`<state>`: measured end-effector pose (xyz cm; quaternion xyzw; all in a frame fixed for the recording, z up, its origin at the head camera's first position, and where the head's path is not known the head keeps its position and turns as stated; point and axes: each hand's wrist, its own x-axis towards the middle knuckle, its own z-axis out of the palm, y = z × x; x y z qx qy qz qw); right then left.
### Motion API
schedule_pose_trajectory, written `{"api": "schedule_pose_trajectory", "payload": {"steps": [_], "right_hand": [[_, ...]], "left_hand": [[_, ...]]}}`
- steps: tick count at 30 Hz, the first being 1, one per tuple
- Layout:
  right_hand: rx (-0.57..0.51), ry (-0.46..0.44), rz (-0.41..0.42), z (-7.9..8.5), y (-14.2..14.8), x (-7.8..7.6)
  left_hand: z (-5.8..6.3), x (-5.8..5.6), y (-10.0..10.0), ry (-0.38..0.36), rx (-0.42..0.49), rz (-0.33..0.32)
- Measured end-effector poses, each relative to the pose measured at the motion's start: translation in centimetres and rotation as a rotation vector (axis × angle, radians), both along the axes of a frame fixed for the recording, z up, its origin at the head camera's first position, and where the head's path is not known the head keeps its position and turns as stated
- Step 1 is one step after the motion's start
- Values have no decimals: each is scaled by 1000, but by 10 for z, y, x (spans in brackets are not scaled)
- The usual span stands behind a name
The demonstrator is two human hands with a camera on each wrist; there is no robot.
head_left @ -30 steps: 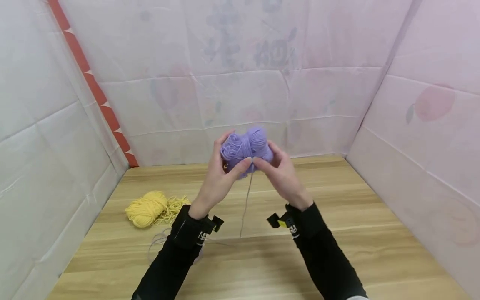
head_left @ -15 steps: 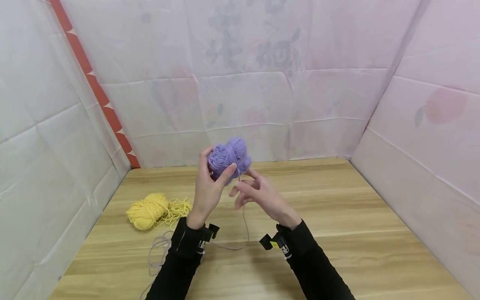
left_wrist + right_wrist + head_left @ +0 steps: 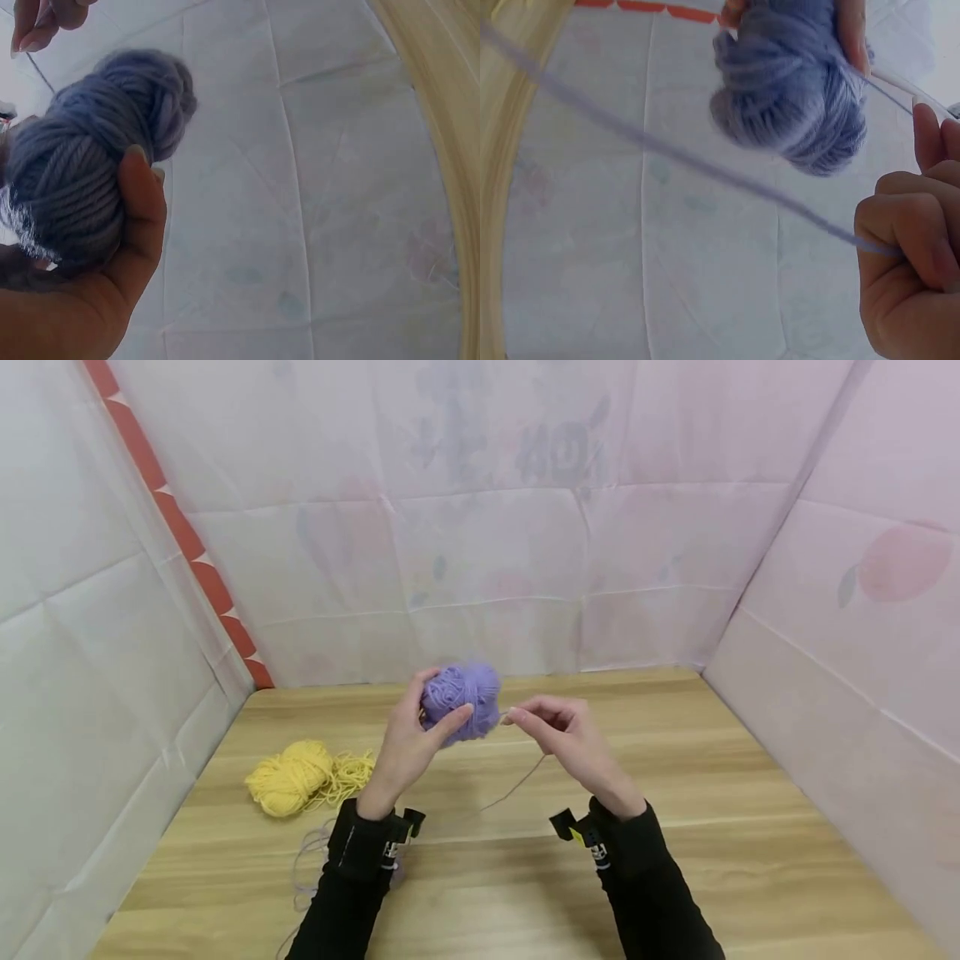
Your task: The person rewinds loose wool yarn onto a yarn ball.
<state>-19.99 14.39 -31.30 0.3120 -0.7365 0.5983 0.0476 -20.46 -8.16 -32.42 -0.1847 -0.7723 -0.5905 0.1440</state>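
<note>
Wooden table [image 3: 675, 827], pink-sheeted walls | my left hand [image 3: 408, 747] clasps purple yarn ball [image 3: 459, 697] | my right hand [image 3: 566, 739] pinches its strand [image 3: 517, 787] just beside.

Purple yarn ball [image 3: 459, 700] lowered in left hand [image 3: 405, 750]; right hand [image 3: 572, 740] moved off ball, now pinching strand [image 3: 517, 789].

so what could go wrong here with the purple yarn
1. The left hand holds the purple ball up off the table with thumb and fingers only; a tug on the strand pinched by the right hand might pull it loose.
2. Slack purple yarn lies in loops by the left sleeve and may tangle.
3. Those loops lie close to the yellow yarn, so the two could snag.
</note>
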Motion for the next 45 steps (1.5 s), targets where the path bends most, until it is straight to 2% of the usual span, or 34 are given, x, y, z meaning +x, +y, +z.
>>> {"api": "schedule_pose_trajectory", "payload": {"steps": [5, 9, 12, 16, 20, 22, 26, 30, 36, 41, 45], "right_hand": [[14, 84, -13, 5, 3, 1], [-22, 64, -15, 5, 4, 1], [-77, 31, -20, 4, 6, 2], [-131, 16, -5, 3, 4, 2], [-135, 27, 6, 0, 0, 0], [-136, 19, 1, -1, -1, -1], [-158, -14, -9, -4, -3, -3], [-198, -78, -17, -9, -6, -5], [-247, -162, 11, -13, -16, -5], [-247, -133, 77, -17, -22, -7], [-188, -97, 71, -18, -24, -7]], "left_hand": [[2, 3, -3, 30, -146, -81], [2, 5, -7, 73, -223, -170], [1, 6, -10, 90, -252, -260], [3, 7, -12, 60, -251, -401], [3, 9, -13, 13, -216, -527], [3, 10, -12, 7, -193, -578], [4, 13, -12, -12, -138, -639], [7, 17, -14, -68, -24, -645], [11, 23, -18, -110, 186, -561], [13, 24, -17, -58, 317, -437], [16, 23, -16, -4, 403, -325]]}}
